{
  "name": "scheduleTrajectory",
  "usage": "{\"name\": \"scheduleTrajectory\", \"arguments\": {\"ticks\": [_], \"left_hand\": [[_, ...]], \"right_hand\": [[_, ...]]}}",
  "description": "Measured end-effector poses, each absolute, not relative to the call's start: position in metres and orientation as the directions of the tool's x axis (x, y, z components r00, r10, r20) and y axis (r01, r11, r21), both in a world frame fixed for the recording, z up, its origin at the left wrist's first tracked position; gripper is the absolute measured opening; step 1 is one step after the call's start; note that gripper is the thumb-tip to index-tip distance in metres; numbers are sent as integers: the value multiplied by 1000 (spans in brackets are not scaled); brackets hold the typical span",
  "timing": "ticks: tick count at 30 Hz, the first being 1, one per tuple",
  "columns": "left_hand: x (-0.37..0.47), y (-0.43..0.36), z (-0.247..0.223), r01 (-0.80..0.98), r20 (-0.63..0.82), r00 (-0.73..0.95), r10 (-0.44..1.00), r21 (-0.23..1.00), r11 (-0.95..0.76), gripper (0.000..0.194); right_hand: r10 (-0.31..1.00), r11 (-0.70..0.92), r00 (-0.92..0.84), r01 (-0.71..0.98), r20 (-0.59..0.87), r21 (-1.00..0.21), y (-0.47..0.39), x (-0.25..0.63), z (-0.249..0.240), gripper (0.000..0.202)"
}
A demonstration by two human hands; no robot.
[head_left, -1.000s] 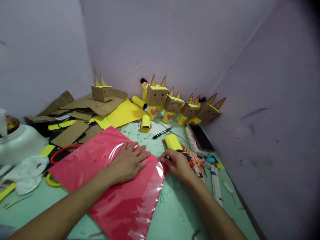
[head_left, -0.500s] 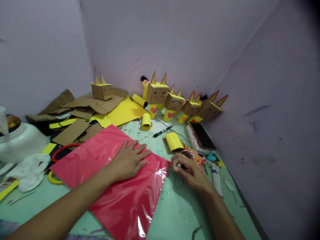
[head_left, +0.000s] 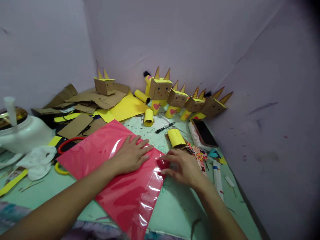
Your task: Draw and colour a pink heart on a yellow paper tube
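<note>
A glossy pink-red packet, apparently sheets in a clear sleeve, lies slantwise on the counter, its near corner reaching the near edge. The left hand is spread flat on its far half. The right hand is at the packet's right corner, thumb and forefinger apart with red showing between them; whether they pinch the film, I cannot tell.

The likeliest trouble is slipping: the film looks slick, so a tug stronger than the left palm's press could drag the whole packet to the right. That might push it into the yellow tube and patterned scrap just beyond the right hand. A sharp pull at one spot could also tear the sleeve unevenly or crease the corner inside. On the left, the packet's edge meets a red loop handle, which could catch it if it shifts.
</note>
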State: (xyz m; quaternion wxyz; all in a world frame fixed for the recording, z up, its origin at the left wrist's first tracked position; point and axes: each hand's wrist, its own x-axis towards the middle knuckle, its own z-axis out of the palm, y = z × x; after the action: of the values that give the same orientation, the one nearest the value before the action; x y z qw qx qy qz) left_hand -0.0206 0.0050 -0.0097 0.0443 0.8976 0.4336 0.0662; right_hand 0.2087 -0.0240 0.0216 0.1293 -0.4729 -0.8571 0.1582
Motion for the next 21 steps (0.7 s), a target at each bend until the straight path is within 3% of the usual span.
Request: {"name": "scheduleTrajectory", "arguments": {"ticks": [3,7,21], "left_hand": [[-21,5,-11,771,92,617,782,127,-624,47],[-21,5,-11,772,93,617,781,117,-624,47],[-20,5,-12,779,66,615,786,102,-619,49]], "right_hand": [[817,570,-573,785,65,-243,-24,196,26,12],[792,602,-609,770,38,-210,-19,187,27,9],[687,692,-699,546,198,-473,-37,225,30,16]]}}
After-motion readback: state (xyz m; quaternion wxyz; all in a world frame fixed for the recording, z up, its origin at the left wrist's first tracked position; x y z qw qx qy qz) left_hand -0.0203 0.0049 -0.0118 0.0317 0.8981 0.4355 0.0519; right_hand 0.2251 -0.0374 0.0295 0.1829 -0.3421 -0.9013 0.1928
